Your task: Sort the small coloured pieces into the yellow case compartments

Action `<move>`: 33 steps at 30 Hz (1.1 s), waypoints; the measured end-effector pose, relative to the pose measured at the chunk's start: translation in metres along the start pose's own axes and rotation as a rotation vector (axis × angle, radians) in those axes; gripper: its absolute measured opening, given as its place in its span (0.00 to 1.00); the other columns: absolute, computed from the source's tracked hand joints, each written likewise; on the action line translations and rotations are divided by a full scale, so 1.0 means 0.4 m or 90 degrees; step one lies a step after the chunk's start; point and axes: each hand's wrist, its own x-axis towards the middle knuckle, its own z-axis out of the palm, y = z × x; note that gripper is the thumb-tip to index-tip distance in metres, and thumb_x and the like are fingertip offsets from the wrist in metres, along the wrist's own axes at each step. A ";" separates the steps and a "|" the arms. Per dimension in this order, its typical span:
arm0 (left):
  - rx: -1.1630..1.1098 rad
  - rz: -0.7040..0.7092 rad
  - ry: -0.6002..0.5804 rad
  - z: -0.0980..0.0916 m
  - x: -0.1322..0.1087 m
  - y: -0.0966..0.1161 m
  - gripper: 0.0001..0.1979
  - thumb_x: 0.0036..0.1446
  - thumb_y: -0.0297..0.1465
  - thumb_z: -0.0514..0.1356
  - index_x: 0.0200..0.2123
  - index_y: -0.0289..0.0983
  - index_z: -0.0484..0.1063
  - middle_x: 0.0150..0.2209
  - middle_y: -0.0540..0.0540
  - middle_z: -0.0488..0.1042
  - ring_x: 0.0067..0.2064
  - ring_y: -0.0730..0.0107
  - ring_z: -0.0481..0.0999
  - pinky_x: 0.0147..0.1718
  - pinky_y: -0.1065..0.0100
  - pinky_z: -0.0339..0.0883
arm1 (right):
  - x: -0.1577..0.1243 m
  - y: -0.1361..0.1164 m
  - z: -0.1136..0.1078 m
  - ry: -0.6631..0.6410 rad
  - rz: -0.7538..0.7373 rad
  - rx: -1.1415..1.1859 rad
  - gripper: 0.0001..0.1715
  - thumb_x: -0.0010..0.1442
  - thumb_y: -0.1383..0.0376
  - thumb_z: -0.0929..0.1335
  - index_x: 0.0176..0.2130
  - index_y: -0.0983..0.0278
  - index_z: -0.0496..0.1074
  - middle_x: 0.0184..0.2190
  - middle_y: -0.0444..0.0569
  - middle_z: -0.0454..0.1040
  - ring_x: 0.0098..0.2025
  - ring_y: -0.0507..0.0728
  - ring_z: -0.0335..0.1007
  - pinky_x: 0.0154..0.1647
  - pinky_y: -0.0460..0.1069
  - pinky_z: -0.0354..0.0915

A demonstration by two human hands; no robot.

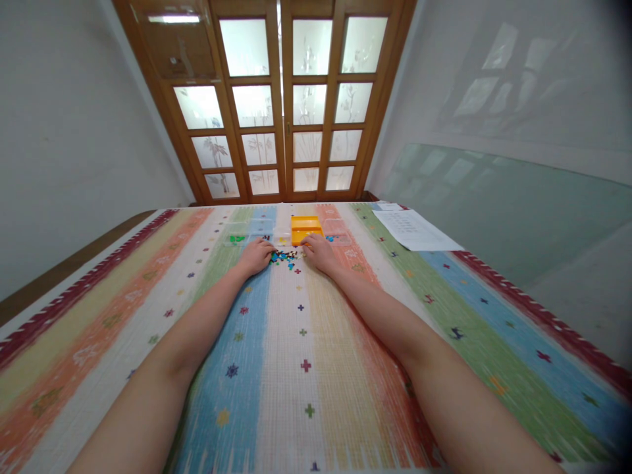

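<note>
A loose pile of tiny coloured pieces (284,259), blue, green, dark and pale, lies on the striped tablecloth between my hands. At the pile's left edge, my left hand (257,256) rests with curled fingers, their tips among the pieces. My right hand (320,253) is on the pile's right side, just before an open yellow box (306,222), and its fingers are bent together. Whatever either hand pinches is too small to make out. Green pieces (237,239) sit in a clear tray beyond my left hand. Blue pieces (332,239) lie in another clear compartment beside my right hand.
Clear plastic trays (261,227) flank the yellow box on both sides. Printed paper sheets (415,229) lie at the table's far right. The patterned tablecloth (291,342) covers the table, with wooden glass-paned doors (286,99) behind and walls on both sides.
</note>
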 end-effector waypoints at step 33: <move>-0.046 0.005 -0.010 0.016 0.005 -0.020 0.20 0.65 0.27 0.54 0.52 0.41 0.83 0.55 0.46 0.82 0.59 0.58 0.75 0.67 0.55 0.62 | -0.002 0.000 0.002 -0.025 -0.007 -0.031 0.12 0.71 0.69 0.67 0.44 0.63 0.82 0.46 0.54 0.79 0.51 0.60 0.72 0.56 0.53 0.66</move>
